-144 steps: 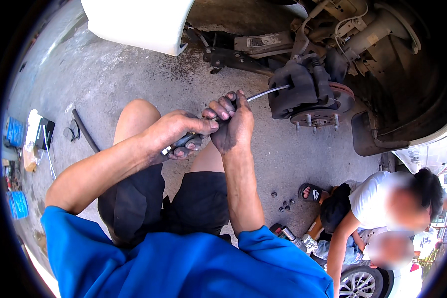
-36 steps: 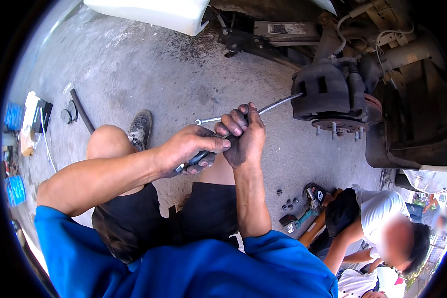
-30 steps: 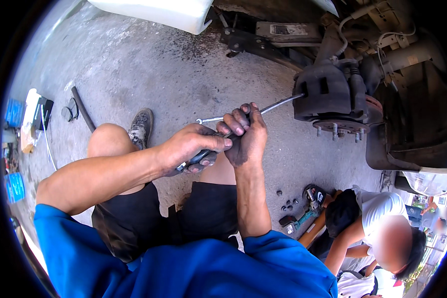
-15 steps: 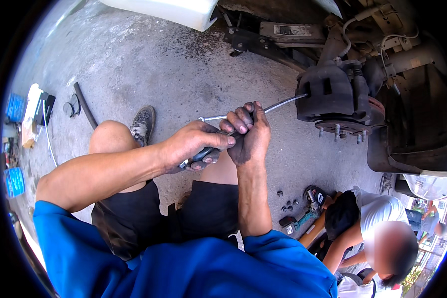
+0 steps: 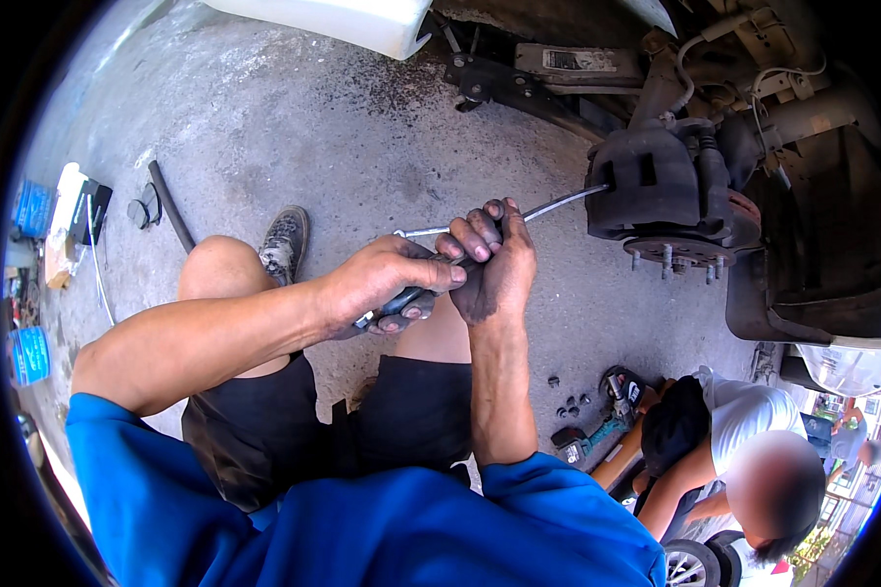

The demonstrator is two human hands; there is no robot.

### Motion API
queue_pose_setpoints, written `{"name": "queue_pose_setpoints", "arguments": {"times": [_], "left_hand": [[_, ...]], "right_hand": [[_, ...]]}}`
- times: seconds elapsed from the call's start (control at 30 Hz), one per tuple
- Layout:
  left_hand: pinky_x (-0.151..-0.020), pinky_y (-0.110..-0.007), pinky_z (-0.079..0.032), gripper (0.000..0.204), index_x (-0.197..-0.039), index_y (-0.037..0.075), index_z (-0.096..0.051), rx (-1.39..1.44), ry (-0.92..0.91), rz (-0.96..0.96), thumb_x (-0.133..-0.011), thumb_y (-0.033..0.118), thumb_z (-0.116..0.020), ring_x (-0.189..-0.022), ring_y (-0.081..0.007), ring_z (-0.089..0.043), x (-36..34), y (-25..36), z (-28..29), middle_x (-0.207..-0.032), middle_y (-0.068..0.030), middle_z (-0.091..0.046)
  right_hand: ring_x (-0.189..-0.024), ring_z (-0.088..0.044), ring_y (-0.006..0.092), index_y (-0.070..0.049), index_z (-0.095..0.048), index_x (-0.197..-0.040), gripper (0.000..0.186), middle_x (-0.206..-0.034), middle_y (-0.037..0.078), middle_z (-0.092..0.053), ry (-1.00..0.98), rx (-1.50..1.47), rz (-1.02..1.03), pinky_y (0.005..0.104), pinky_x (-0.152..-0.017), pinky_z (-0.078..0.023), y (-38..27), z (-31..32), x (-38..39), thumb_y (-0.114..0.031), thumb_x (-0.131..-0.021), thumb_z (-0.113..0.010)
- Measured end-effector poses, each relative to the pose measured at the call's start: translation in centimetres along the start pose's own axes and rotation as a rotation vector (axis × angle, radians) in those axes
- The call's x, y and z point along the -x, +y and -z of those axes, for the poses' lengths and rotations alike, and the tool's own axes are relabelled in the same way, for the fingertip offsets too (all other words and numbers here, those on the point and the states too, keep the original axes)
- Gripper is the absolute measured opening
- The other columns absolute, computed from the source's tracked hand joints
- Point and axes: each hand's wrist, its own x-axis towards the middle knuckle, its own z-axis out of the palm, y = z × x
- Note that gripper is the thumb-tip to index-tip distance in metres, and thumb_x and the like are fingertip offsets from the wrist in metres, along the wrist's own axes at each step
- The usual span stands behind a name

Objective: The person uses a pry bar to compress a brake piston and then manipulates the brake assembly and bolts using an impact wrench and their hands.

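Note:
My left hand (image 5: pixel 396 286) is wrapped round a dark handle with a shiny butt end, apparently a long screwdriver (image 5: pixel 563 202). Its metal shaft seems to run through my right hand (image 5: pixel 489 259), whose fingers are curled round it. The far tip meets the brake caliper (image 5: pixel 646 181) at an opening in its side. A second thin metal rod (image 5: pixel 419 233) sticks out leftward from my right fingers; its kind is hidden. Beneath the caliper, the brake disc and hub (image 5: pixel 677 252) show bare wheel studs. Both hands have blackened fingers.
A jack (image 5: pixel 514 88) stands under the vehicle. At lower right a co-worker in a white shirt (image 5: pixel 754 406) crouches beside a teal cordless power tool (image 5: pixel 592 440) and several loose nuts (image 5: pixel 573 404). A dark bar (image 5: pixel 171 208) and blue containers (image 5: pixel 29 355) lie to the left.
My hands and the screwdriver hold nearly the same position. The co-worker has shifted slightly, and a wheel now shows near the bottom edge.

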Motion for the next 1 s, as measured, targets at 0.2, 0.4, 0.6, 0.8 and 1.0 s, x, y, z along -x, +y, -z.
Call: {"name": "queue_pose_setpoints", "arguments": {"times": [0.2, 0.4, 0.6, 0.8, 1.0], "left_hand": [[-0.037, -0.023, -0.029, 0.028, -0.083, 0.005, -0.061, -0.007, 0.001, 0.002, -0.087, 0.032, -0.069, -0.043, -0.0075, -0.043, 0.3, 0.5, -0.3, -0.060, -0.0012, -0.050], [-0.037, -0.023, -0.027, 0.033, -0.081, 0.004, -0.058, -0.023, 0.018, 0.022, -0.088, 0.035, -0.069, -0.043, -0.0073, -0.041, 0.5, 0.8, -0.6, -0.060, -0.0019, -0.049], [-0.036, -0.022, -0.025, 0.029, -0.085, 0.005, -0.058, -0.006, 0.022, 0.061, -0.090, 0.032, -0.067, -0.043, -0.0069, -0.040, 0.6, 1.3, -1.1, -0.056, 0.0004, -0.044], [-0.038, -0.022, -0.027, 0.028, -0.082, 0.007, -0.056, -0.022, -0.005, 0.074, -0.089, 0.032, -0.067, -0.047, -0.0071, -0.043, 0.6, 1.4, -0.8, -0.059, 0.0005, -0.046], [-0.037, -0.022, -0.026, 0.029, -0.081, 0.007, -0.056, -0.029, -0.012, 0.080, -0.090, 0.033, -0.068, -0.047, -0.0071, -0.044, 0.6, 1.3, -0.8, -0.059, 0.0006, -0.046]], "right_hand": [[-0.049, -0.031, 0.0075, -0.012, -0.044, -0.085, 0.027, -0.058, -0.005, -0.028, -0.011, -0.017, 0.000, 0.0277, -0.054, -0.034, 0.1, 0.2, -0.2, -0.026, -0.104, -0.032], [-0.050, -0.031, 0.0083, -0.011, -0.043, -0.086, 0.026, -0.061, -0.004, -0.031, -0.010, -0.025, -0.010, 0.0288, -0.054, -0.035, 0.0, 0.2, -0.3, -0.027, -0.104, -0.033], [-0.052, -0.031, 0.0096, -0.009, -0.044, -0.087, 0.026, -0.060, -0.004, -0.029, 0.016, -0.041, 0.007, 0.0311, -0.054, -0.037, -0.4, -0.1, 0.0, -0.027, -0.104, -0.037], [-0.052, -0.031, 0.0102, -0.010, -0.044, -0.087, 0.026, -0.060, -0.004, -0.029, -0.005, -0.075, 0.002, 0.0325, -0.055, -0.037, -0.3, 0.1, 0.0, -0.029, -0.104, -0.038], [-0.051, -0.031, 0.0105, -0.011, -0.044, -0.086, 0.026, -0.060, -0.004, -0.028, 0.003, -0.080, -0.002, 0.0332, -0.055, -0.037, -0.5, 0.0, 0.2, -0.029, -0.103, -0.039]]}}
